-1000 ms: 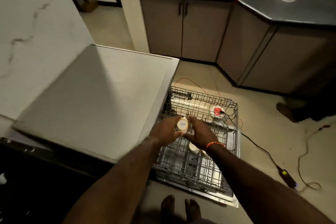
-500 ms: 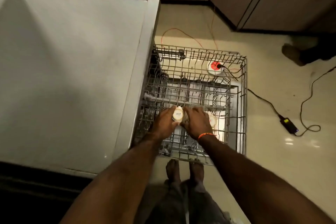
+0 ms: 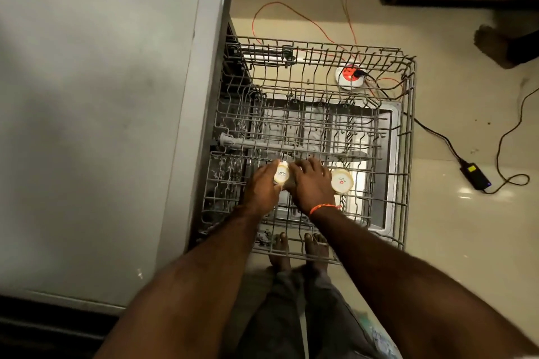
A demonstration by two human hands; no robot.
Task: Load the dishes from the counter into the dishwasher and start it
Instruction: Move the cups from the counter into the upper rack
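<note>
Both hands down in the pulled-out upper rack (image 3: 408, 131) of the dishwasher (image 3: 116, 96). The left hand (image 3: 261, 186) curls round one side of a white cup (image 3: 282, 173), bottom up with its printed base showing, and the right hand (image 3: 310, 185) closes in from the other side, fingers bent over it — how firmly, the dim light won't say. A second white cup (image 3: 341, 181) sits upside down in the rack just right of the right hand.
</note>
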